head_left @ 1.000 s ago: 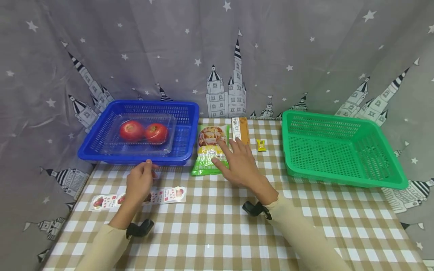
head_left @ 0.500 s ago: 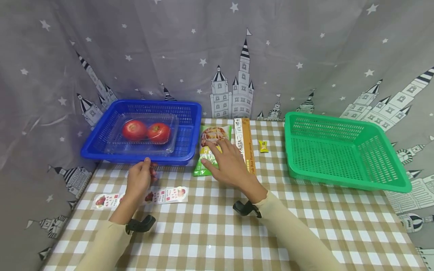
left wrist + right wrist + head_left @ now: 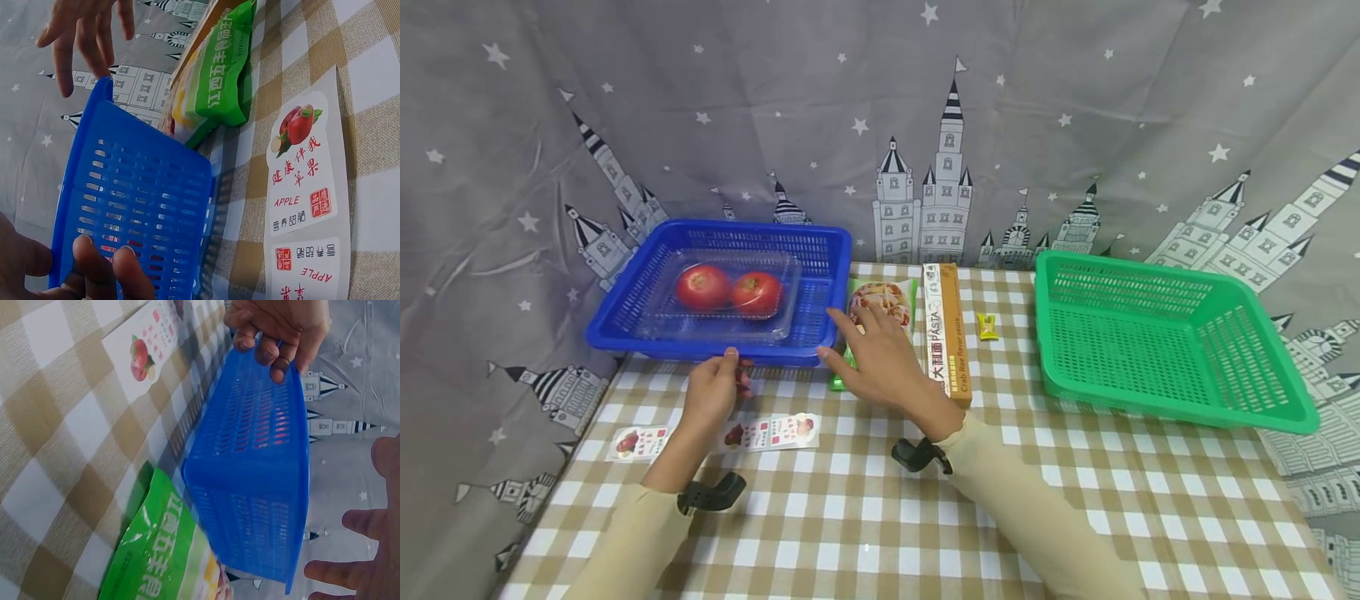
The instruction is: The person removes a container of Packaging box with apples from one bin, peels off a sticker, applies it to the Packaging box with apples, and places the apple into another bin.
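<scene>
A blue basket stands at the back left. It holds a clear tray with two red fruits. My left hand grips the basket's front rim, fingers curled over the outer wall. My right hand hovers with fingers spread beside the basket's front right corner. It is above a green snack bag. The right hand's fingers hold nothing.
A long orange pasta box lies right of the bag, then a small yellow packet. A green basket sits at the right. An apple label strip lies on the checked cloth under my left forearm. A grey curtain backs the table.
My right hand has slid left, off the pasta box and across the green bag, to the blue basket's corner. The left hand has stayed on the rim.
</scene>
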Available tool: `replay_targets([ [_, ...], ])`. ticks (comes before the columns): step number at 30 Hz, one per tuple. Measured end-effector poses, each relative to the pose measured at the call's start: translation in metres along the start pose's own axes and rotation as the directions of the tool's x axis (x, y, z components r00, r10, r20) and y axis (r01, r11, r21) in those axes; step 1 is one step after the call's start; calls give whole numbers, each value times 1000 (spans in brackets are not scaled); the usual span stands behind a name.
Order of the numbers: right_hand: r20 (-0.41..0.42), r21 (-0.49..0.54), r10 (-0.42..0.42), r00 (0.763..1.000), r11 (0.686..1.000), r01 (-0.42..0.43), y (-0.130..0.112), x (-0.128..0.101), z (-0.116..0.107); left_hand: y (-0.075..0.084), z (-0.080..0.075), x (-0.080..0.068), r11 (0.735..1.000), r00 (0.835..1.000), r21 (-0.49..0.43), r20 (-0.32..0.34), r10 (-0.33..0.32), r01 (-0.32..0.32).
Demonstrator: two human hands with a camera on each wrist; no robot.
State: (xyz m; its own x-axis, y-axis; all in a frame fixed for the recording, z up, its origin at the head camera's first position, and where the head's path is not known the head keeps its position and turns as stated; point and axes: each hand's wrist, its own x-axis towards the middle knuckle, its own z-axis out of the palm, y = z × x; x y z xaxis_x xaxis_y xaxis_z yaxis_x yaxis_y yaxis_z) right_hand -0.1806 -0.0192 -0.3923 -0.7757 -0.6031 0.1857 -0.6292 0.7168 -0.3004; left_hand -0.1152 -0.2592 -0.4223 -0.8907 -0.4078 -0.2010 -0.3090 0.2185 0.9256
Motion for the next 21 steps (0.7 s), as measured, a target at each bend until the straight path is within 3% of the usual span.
replay_targets([
  [21, 44, 65, -44, 998, 997, 41, -31, 38, 10, 0, -1, 0, 1000, 1000, 18, 17, -10, 9],
])
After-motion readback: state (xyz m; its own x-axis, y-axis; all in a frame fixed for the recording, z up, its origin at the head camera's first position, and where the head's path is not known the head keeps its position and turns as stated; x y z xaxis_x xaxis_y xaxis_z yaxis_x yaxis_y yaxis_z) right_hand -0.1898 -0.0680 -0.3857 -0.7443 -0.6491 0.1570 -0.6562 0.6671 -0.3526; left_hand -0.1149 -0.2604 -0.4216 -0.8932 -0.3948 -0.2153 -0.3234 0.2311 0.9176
